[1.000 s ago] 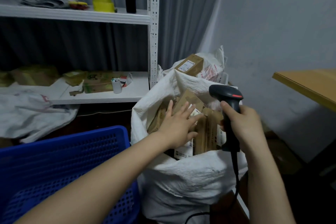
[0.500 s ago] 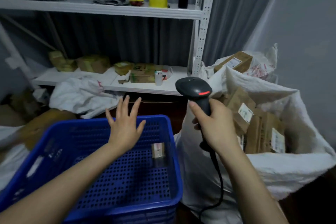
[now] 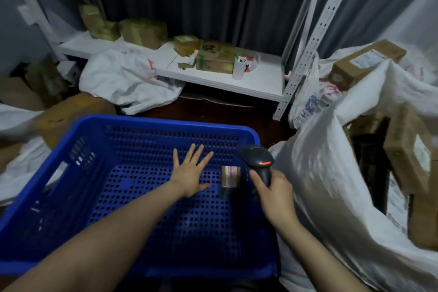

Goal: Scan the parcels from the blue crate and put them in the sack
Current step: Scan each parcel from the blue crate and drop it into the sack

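A blue perforated crate (image 3: pixel 71 156) fills the lower left. One small brown parcel (image 3: pixel 230 176) with a pale label lies on its floor near the right wall. My left hand (image 3: pixel 190 173) is spread flat inside the crate, just left of that parcel and apart from it. My right hand (image 3: pixel 272 191) grips the handle of a black barcode scanner (image 3: pixel 258 161) with a red light, right beside the parcel. The white sack (image 3: pixel 327 173) stands to the right, open, with several brown boxes (image 3: pixel 407 152) inside.
A white metal shelf (image 3: pixel 213 78) behind the crate carries several cardboard boxes and a white cup (image 3: pixel 239 67). A crumpled white bag (image 3: pixel 128 83) lies on the floor at its left end. A second sack with a labelled box (image 3: pixel 362 61) stands behind the open one.
The view swung left from the sack to the crate. My left hand left the boxes in the sack and dropped into the crate towards the small parcel. The scanner came along, lower.
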